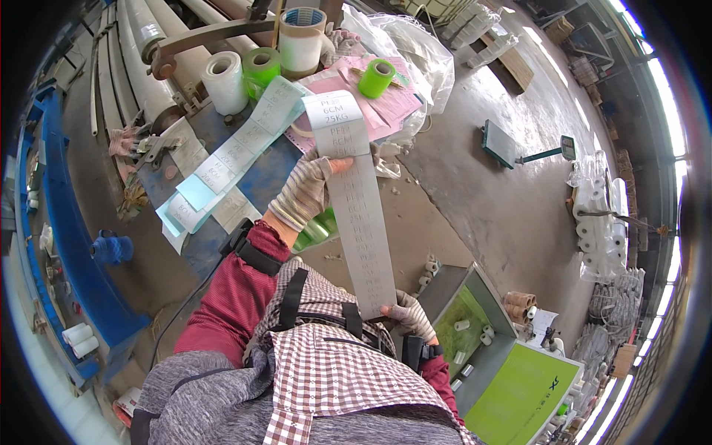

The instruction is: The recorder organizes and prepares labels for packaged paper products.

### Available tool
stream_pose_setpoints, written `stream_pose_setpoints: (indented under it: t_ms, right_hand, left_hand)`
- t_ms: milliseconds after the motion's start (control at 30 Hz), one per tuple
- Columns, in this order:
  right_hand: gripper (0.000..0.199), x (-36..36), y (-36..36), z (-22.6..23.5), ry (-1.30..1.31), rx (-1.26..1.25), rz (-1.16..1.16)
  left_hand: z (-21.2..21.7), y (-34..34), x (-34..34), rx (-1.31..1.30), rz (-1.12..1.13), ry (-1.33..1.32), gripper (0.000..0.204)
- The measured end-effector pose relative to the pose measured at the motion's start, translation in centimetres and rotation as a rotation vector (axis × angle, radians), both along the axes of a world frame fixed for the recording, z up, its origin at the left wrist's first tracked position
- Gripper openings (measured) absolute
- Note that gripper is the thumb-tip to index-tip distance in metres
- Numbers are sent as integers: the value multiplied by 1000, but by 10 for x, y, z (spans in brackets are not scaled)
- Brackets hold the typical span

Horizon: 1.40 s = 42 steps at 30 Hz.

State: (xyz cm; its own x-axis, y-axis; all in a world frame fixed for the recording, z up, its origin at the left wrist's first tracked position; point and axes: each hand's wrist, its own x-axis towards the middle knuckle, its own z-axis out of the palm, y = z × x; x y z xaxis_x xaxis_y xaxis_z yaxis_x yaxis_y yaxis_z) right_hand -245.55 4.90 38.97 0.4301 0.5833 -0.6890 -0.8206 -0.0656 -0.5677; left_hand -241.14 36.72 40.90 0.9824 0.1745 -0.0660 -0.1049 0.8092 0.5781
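- Stretching a long white label strip in front of me, I have it running slantwise from my left hand down to my right, with lines of dark print repeated along it.
- My left hand, in a striped knit glove with bare fingertips, grips the strip near its upper part, thumb laid across the front.
- My right hand, gloved the same way, pinches the bottom end between thumb and fingers (I cannot see the fingers behind it).
- Above my left thumb the strip bends over, close to the pink sheets on the work table.
- Paler bluish label strips lie across that table to the left of mine; whether the nearest end touches my strip, I cannot tell.
- Beyond them stand a white roll, a green roll and a taller, wide-cored roll, side by side.
- Another bright green roll sits on the pink sheets.
- Toward the table's left edge, a pinkish glove lies near a metal tool.
- Below my right hand, to its right, an open grey bin holds small white rolls.
- Farther off on the floor, a platform scale stands well apart from me.
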Motion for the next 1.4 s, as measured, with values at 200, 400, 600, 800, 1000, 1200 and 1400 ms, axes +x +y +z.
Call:
stream_pose_setpoints:
  t_ms: [200,400,600,800,1000,1200,1400]
  right_hand:
    - [49,-3,-2,-10,-17,-47,71]
    - [46,-4,-10,-23,-43,-90,87]
    - [40,-3,-13,-36,-82,-219,184]
    - [42,-5,-13,-61,-118,-278,197]
    - [42,-5,12,-51,-72,-240,135]
    - [38,3,19,-51,-76,-303,93]
    - [38,41,7,-66,-248,-477,265]
  left_hand:
    - [0,13,-10,22,66,-12,38]
    - [9,29,-22,9,132,57,37]
    - [11,49,-32,11,183,54,37]
    - [7,66,-39,-25,169,4,38]
    - [8,78,-45,-41,177,5,40]
    - [8,79,-44,-1,196,52,35]
    - [14,54,-23,97,161,38,33]
